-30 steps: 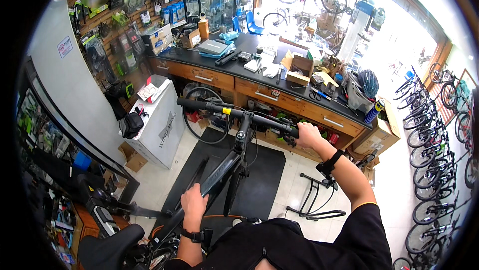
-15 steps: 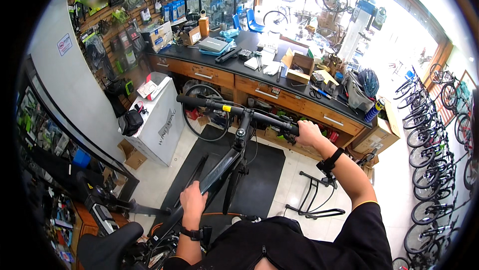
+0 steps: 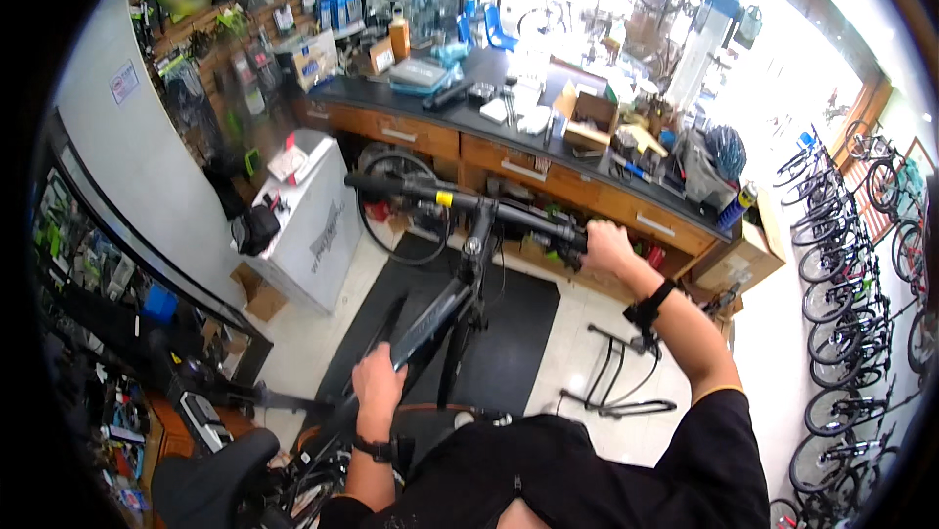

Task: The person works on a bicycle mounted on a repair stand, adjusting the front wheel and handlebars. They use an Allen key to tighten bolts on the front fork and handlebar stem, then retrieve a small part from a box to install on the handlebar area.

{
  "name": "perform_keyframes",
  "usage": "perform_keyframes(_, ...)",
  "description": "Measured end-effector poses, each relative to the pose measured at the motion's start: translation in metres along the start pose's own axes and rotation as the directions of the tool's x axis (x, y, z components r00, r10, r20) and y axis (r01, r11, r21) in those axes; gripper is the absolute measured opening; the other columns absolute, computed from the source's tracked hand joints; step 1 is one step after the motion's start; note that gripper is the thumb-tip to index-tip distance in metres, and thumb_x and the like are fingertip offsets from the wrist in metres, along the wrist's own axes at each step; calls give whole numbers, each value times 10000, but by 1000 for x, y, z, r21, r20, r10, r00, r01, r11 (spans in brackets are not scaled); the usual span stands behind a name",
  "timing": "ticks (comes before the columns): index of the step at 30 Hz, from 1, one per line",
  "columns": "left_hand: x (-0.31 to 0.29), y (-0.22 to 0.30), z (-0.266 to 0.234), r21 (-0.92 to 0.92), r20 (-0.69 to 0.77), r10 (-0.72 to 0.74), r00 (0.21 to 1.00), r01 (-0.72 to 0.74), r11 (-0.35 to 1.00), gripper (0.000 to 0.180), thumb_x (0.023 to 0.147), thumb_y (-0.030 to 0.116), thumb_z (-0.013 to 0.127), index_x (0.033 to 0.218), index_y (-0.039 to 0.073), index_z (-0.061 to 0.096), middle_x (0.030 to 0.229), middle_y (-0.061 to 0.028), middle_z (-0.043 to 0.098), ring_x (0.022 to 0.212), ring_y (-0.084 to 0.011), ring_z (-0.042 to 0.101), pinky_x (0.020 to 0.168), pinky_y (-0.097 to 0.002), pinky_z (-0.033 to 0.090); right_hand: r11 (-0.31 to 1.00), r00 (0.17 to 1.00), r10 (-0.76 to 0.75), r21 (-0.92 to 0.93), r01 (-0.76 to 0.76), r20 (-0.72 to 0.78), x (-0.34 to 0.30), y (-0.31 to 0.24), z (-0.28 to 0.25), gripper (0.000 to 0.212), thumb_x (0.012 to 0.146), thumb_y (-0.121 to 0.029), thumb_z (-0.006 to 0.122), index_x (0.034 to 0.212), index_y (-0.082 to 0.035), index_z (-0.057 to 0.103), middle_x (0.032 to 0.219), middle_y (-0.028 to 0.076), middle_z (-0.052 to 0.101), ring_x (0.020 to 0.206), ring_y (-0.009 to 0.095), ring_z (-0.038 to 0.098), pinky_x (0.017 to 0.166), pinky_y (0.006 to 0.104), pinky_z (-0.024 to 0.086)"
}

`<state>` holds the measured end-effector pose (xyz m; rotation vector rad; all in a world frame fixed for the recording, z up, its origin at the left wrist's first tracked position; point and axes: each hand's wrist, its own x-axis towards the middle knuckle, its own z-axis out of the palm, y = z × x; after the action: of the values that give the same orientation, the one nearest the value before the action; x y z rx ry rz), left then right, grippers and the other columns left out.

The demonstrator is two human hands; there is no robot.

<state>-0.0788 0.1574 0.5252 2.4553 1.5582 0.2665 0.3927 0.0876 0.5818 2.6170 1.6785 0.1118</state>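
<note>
In front of me stands a dark bicycle, its frame [image 3: 430, 322] running from lower left up to the handlebar [image 3: 411, 194]. My right hand [image 3: 608, 247] is closed around the grip at the bar's right end. Lower down, my left hand [image 3: 378, 379] is wrapped over the frame tube, its fingers mostly hidden on the far side. The bar's left grip [image 3: 364, 182] is free. Beneath the bar, the front wheel [image 3: 453, 358] points nearly at me. The saddle [image 3: 217, 483] lies at lower left, beside my left forearm.
A long workbench [image 3: 391, 114] with boxes and tools spans the far side. At left stands a white cabinet [image 3: 313, 253]. A black floor stand [image 3: 616, 373] is right of the dark mat [image 3: 523, 333]. Parked bicycles [image 3: 831, 333] line the right.
The view has shifted slightly and is more blurred. Both hands keep their hold on the bicycle, which stays in nearly the same place.
</note>
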Motion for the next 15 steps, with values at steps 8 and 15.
perform_keyframes(8,-4,4,-1,19,-80,0,997,1,1000,406,779,195,798,1114,55,616,955,-138,694,943,-349,665,804,-471,508,998,996,-53,-17,52,-69,-5,-3,-9,258,723,-213,697,863,-3,647,842,187,695,851,398,686,840,482,536)
perform_keyframes(15,-16,53,34,-378,-383,419,823,-553,742,288,824,139,719,1074,48,606,935,-123,625,928,-337,602,847,-448,494,996,990,-25,92,12,139,-3,-2,-15,437,787,-308,742,1023,28,593,1065,251,647,1033,419,627,885,467,515)
